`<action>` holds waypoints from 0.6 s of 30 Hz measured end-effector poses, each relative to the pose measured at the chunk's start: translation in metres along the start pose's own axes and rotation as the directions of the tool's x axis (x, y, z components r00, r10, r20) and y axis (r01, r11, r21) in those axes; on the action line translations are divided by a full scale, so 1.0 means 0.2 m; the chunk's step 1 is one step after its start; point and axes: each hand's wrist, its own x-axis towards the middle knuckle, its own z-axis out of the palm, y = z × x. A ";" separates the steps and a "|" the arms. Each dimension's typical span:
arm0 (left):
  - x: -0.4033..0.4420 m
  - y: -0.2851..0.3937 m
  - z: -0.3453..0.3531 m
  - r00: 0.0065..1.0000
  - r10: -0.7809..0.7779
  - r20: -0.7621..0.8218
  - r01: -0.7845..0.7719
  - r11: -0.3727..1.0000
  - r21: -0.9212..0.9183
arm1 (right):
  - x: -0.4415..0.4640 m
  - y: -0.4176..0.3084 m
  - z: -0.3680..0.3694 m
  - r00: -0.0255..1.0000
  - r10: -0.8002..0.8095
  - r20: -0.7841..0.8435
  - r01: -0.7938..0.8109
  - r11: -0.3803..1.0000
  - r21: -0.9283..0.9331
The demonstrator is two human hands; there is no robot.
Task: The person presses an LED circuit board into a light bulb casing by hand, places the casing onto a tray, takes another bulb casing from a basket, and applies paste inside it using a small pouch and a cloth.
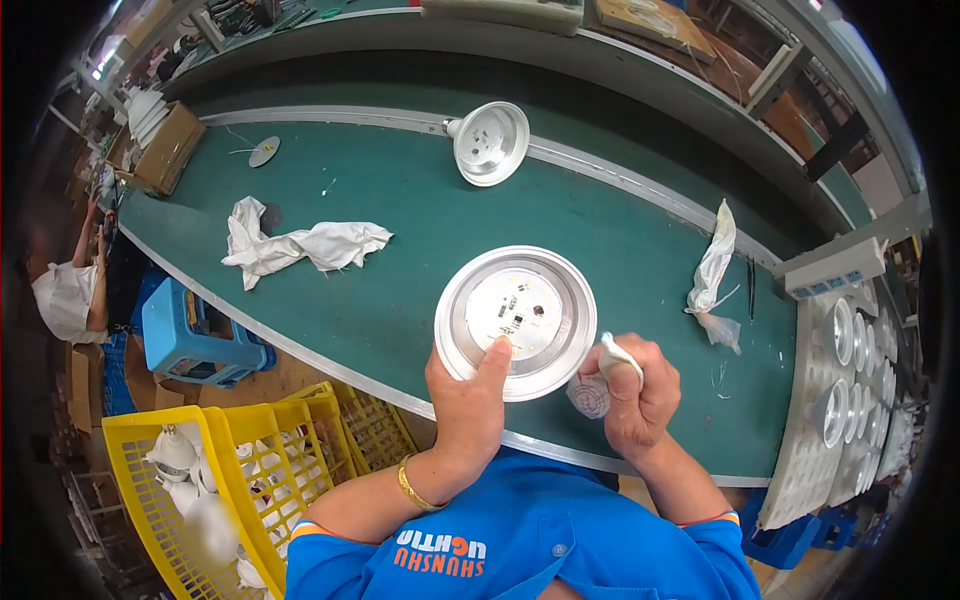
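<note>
My left hand (470, 405) grips a round lamp housing (575, 265) by its near left rim, with the thumb over the inside edge. Inside the housing lies a white LED board (505, 300) with small chips, facing up. My right hand (640, 395) is closed around a white soft pouch (622, 360) whose narrow tip points toward the housing's right rim. A crumpled clear part with reddish print (588, 396) shows beside that fist; it seems to belong to the pouch. Whether the tip touches the rim, I cannot tell.
On the green table (400, 190) are another lamp housing (490, 145), a white rag (300, 245), a wrapped white pouch (713, 262) and a small disc with wires (264, 152). Yellow crates (225, 480) stand left, a tray of lamp cups (800, 430) right. A person (75, 300) works far left.
</note>
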 end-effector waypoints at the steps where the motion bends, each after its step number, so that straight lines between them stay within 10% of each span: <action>1: 0.00 0.01 0.00 1.000 -0.011 -0.005 0.011 1.000 -0.024 | -0.01 0.01 0.01 0.997 -0.065 -0.031 0.066 0.997 0.038; 18: -0.03 -0.02 0.05 1.000 -0.001 -0.016 0.001 1.000 0.006 | -0.01 0.04 0.10 0.946 -0.278 0.167 0.316 0.907 -0.278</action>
